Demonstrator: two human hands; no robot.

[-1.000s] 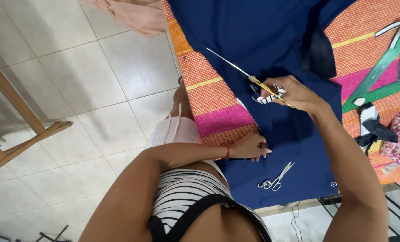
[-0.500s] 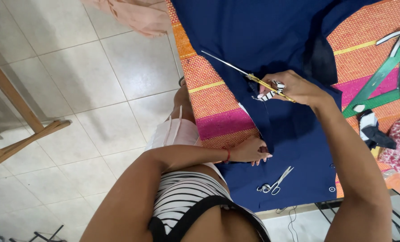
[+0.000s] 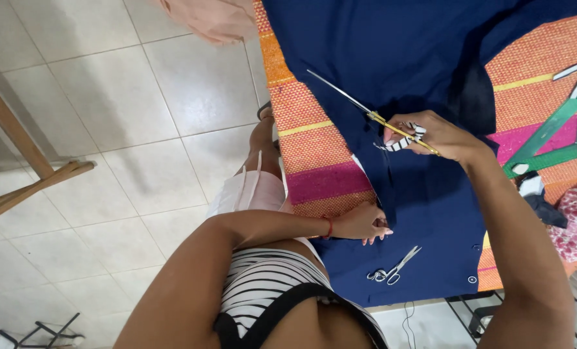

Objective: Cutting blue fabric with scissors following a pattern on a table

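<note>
Head view: person seated on a tiled floor (image 3: 107, 97), looking down at cloth work.
Mat: woven mat (image 3: 314, 139) in orange, pink and yellow stripes lies on the floor and carries everything; its left edge runs beside the person's knee.
Fabric: navy fabric (image 3: 392, 45) covers most of the mat, from the far edge down to the near edge by the person's torso. Small round fasteners show at its near right corner.
Pink cloth: bunched peach-pink cloth (image 3: 211, 18) at the far left corner of the mat, partly on the tiles.
Wood frame: wooden legs (image 3: 23, 165) on the tiles, well left of the mat.
Ruler: green triangular ruler (image 3: 550, 132) at the mat's right edge, lying flat on the stripes.
Floral item: pink patterned bundle (image 3: 576, 220) near the right edge, below the ruler.
Right hand: right hand (image 3: 430, 134) clenched through the handles of the long scissors (image 3: 366, 111); blades point up-left over the navy fabric, roughly mid-mat. Handles look striped black-white.
Left hand: left hand (image 3: 364, 224) pressed flat on the fabric near its left edge, fingers spread, gripping nothing.
Small scissors: small scissors (image 3: 392, 268) lie loose on the fabric near the mat's near edge, just right of the left hand, not touching it.
</note>
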